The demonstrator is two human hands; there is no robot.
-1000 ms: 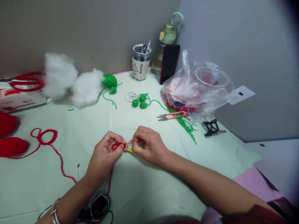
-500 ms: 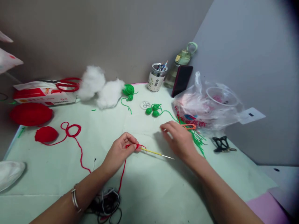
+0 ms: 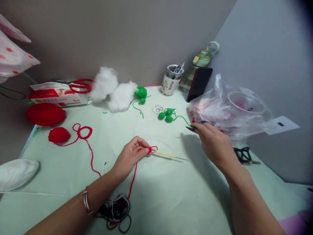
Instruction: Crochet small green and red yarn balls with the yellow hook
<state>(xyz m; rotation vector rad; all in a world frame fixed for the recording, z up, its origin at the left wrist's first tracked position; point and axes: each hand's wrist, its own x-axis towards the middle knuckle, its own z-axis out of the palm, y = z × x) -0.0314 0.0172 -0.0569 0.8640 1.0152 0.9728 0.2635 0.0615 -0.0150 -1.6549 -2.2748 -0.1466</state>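
My left hand (image 3: 133, 155) is closed, pinching a small red crochet piece (image 3: 149, 150). A yellow crochet hook (image 3: 166, 154) sticks out of it to the right, its silver end over the table. Red yarn (image 3: 133, 179) hangs from the work. At the right, my right hand (image 3: 214, 140) is closed around thread snips, whose dark blades (image 3: 190, 129) point left beyond the fingers; the handle is hidden in the grip. Just past those fingers, green yarn (image 3: 181, 117) runs to several green crocheted balls (image 3: 168, 118).
Red yarn balls (image 3: 59, 134), a box (image 3: 58, 98) with red scissors (image 3: 81, 86), and white stuffing (image 3: 122, 97) lie left and back. A pen jar (image 3: 171, 80), bottle (image 3: 201, 58), phone (image 3: 199, 84) and plastic bag (image 3: 234, 120) stand right. Dark cords (image 3: 117, 209) lie near my left forearm.
My right hand has reached right and down onto the thread snips and now grips them. The left hand keeps its pinch on the red work. The view has shifted slightly left.
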